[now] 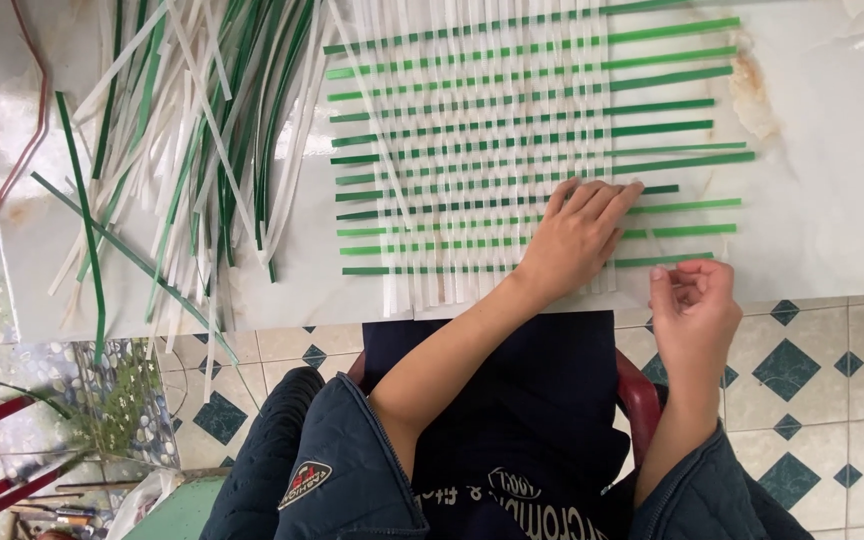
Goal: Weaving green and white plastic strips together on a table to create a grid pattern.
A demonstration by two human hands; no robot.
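1. One woven mat point(482, 150) of flat strips lies on the pale worktop point(832, 200), between 12 and 1 o'clock in the view, its lower edge close to the worktop's near edge.
2. About thirteen green strips point(672, 105) run crosswise through it; the white strips point(452, 285) running toward the person are too many and too close to count exactly.
3. The left hand point(577, 235) lies flat on the mat's lower right part, at about 3 o'clock of the mat, its grip spread and fingers pressed on the weave.
4. The right hand point(694, 310) hovers just off the worktop's near edge, at 4 o'clock from the mat; its grip is pinched, fingertips together beside the end of the lowest green strip point(667, 260), though whether it touches it I cannot tell.
5. One loose heap of spare green and white strips point(202, 130) sprawls at 10 o'clock, too tangled to count.
6. One reddish cord point(27, 110) curves at 9 o'clock, along the worktop's left edge.
7. No container shows.
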